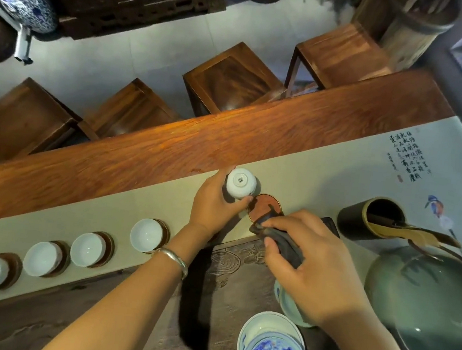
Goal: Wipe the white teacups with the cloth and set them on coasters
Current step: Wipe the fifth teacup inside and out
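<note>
Head view, left hand: the left hand (pixel 215 202) grips a white teacup (pixel 241 182) round its wall, thumb and fingers curled on it, foot turned up toward the camera with a blue mark showing. Inverted hold probably suits wiping or draining.

Head view, right hand: the right hand (pixel 317 268) pinches a dark cloth (pixel 283 239), fingers folded over it, just right of the cup and not touching it.

Head view, free coaster: a reddish round coaster (pixel 266 206) lies bare on the pale table runner (pixel 339 170), just beside the held cup, partly covered by the cloth's tip. Judged the destination.

Head view, finished row: four white cups (pixel 146 234) stand mouth up on dark coasters, spaced leftward along the runner.

Head view, edges: the runner's far edge meets the red wooden table (pixel 170 145) close behind the cup; its near edge borders a carved tea tray (pixel 227 275).

Head view, room: open runner between the last set cup and the free coaster. To the right, a dark utensil holder (pixel 363 218) and a green bowl (pixel 422 308) crowd the cloth hand.

Judgement: cup must be righted before setting down.
</note>
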Demonstrator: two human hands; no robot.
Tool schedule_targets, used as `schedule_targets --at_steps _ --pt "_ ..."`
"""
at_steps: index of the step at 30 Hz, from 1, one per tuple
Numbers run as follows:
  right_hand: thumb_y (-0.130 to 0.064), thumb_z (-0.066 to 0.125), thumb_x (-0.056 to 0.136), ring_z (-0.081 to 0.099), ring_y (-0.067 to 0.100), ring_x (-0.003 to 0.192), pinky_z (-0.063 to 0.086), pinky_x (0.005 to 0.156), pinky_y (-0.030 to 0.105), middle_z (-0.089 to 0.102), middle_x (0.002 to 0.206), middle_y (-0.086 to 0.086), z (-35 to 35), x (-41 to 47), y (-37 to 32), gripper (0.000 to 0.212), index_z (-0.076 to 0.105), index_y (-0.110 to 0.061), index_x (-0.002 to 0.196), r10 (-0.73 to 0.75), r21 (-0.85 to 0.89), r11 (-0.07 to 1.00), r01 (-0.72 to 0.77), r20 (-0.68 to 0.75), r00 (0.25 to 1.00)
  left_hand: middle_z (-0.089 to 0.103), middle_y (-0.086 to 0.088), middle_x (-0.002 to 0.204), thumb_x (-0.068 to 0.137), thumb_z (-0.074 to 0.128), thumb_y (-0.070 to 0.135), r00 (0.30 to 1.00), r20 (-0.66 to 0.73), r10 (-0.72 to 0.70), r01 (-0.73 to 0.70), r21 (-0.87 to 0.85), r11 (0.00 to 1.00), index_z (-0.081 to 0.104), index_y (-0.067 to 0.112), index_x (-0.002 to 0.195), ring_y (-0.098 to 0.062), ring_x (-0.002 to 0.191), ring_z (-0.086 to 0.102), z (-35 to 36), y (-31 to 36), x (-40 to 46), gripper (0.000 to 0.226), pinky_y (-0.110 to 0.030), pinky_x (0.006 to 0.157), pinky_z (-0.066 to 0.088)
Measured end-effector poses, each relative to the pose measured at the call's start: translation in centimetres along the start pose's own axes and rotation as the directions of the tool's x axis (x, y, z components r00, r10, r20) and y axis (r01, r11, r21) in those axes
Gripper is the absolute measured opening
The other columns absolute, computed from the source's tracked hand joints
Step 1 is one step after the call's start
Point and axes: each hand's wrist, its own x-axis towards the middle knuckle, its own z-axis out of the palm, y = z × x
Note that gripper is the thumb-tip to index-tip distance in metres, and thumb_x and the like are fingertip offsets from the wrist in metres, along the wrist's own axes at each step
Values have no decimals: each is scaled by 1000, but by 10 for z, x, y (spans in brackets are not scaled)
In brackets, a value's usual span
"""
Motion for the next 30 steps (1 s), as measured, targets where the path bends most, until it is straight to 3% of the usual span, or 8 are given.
schedule_targets --at_steps 9,12,16,21,30 --pt "-19 64 83 57 3 85 45 71 19 55 94 -18 -5 -31 -43 19 66 -27 99 -112 -52 992 113 7 994 59 14 127 67 77 54 999 -14 51 -51 -48 998 53 33 130 -1 115 53 -71 37 -90 71 -10 94 37" --pt "-18 64 82 55 2 84 44 71 18 56 94 -16 -4 -48 -59 18 64 -26 99 -148 -75 986 148 7 989 62 15 123 64 78 52 997 -27 73 -74 -41 996 56 33 125 2 112 55 -95 51 -129 67 -13 95 41" --pt "-27 61 81 55 5 86 49 66 28 57 96 -16 3 -75 -83 19 57 -29 99 -159 -78 984 160 15 987 62 24 115 64 81 46 993 -47 108 -111 -57 992 58 39 119 4 110 57 -125 66 -182 60 -17 90 47" --pt "-21 63 82 53 8 80 44 65 27 58 91 -7 16 -104 -110 14 60 -23 96 -258 -130 956 262 44 965 63 23 110 61 78 51 990 -85 110 -112 -17 994 59 41 114 0 105 59 -148 72 -238 57 -23 86 50" --pt "-20 64 82 59 12 77 53 59 35 56 96 -6 27 -149 -150 22 65 -24 104 -327 -285 894 346 111 938 61 26 107 60 71 58 977 -158 143 -143 11 990 58 42 111 3 102 55 -164 79 -298 56 -16 84 45"
